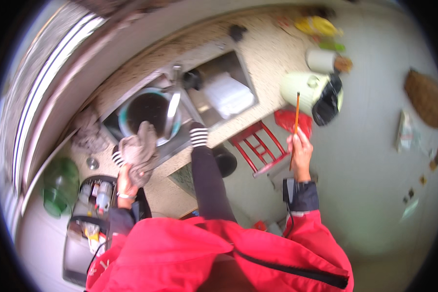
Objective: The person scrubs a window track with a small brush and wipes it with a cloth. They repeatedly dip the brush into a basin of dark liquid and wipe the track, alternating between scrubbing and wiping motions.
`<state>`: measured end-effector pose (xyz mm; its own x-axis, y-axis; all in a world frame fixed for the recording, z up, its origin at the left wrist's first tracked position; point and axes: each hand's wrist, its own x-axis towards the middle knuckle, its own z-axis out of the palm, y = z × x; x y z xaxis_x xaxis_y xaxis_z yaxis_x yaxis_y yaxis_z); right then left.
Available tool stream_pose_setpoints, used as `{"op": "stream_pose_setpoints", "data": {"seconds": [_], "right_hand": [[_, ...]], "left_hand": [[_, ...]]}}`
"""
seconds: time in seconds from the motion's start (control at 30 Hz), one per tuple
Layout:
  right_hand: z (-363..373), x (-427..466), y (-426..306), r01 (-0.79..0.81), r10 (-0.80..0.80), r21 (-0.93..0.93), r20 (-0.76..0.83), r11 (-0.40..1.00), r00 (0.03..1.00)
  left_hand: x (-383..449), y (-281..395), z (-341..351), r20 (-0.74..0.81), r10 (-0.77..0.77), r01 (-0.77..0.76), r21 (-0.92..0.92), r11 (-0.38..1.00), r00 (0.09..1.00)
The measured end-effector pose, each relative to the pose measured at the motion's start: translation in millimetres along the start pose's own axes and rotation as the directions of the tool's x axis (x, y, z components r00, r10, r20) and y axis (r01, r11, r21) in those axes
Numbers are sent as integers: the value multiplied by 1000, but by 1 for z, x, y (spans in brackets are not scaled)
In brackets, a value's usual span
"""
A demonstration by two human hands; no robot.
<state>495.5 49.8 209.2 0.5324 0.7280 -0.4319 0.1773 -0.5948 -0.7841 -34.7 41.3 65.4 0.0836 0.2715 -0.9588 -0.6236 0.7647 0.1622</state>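
Note:
My left hand (125,183) grips a crumpled grey-brown cloth (143,155) over the counter's near edge, beside the sink. Part of the cloth overlaps a round basin (122,122) of dark water standing in the left sink bowl. In my raised right hand (301,150) is a thin orange-brown stick (297,115) with a dark tip, pinched between thumb and fingers and pointing away from me. One foot in a black-and-white striped sock (199,135) rests at the sink's front edge. The other striped sock (118,157) shows partly behind the cloth.
A metal faucet (173,104) arches over the basin. White packaging (230,95) lies in the right sink bowl (253,82). Below the speckled counter (264,62) stand a red stool (259,144) and a pale green bin (299,87). At left are a green bottle (60,182) and a tool bag (82,252).

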Motion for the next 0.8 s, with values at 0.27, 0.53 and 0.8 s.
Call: {"op": "stream_pose_setpoints", "data": {"seconds": [0.27, 0.53, 0.8], "right_hand": [[218, -30, -156, 276, -213, 32, 723, 961, 658], [325, -89, -211, 592, -314, -29, 827, 805, 467], [342, -135, -164, 460, -73, -131, 914, 878, 399]], "left_hand": [[-24, 12, 18, 238, 142, -94, -204, 975, 961], [-65, 26, -7, 188, 263, -158, -440, 884, 946], [-101, 50, -6, 229, 429, -180, -667, 723, 874]]}}
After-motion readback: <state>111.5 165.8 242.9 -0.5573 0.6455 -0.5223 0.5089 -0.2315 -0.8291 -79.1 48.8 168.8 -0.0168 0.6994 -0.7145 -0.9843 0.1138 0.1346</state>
